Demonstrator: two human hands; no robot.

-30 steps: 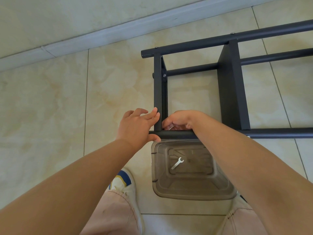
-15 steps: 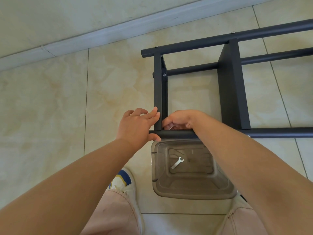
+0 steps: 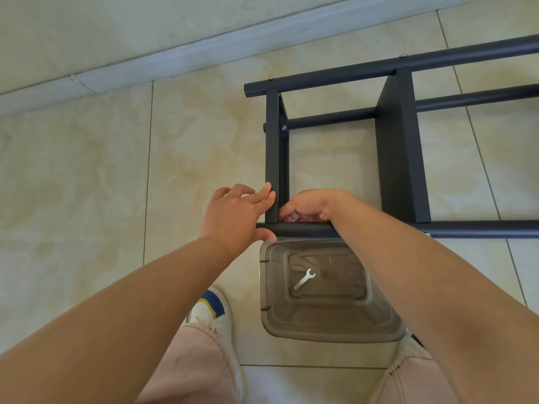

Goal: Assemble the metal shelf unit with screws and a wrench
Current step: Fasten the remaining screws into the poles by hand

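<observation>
The dark metal shelf frame point(image 3: 402, 158) lies on its side on the tiled floor, its tubes running off to the right. My left hand point(image 3: 236, 214) holds the near corner, thumb under the near tube and fingers against the end crossbar point(image 3: 272, 158). My right hand point(image 3: 309, 205) is curled inside that corner and pinches a small silvery piece point(image 3: 295, 219), mostly hidden by the fingers. A small silver wrench point(image 3: 304, 278) lies in a clear plastic tub point(image 3: 329, 325) just below the near tube.
A pale skirting board point(image 3: 175, 62) and wall run along the top left. My shoe point(image 3: 210, 310) and trouser legs are at the bottom, beside the tub. Screw heads show on the far tube point(image 3: 403, 55) and at the far joint point(image 3: 283, 128).
</observation>
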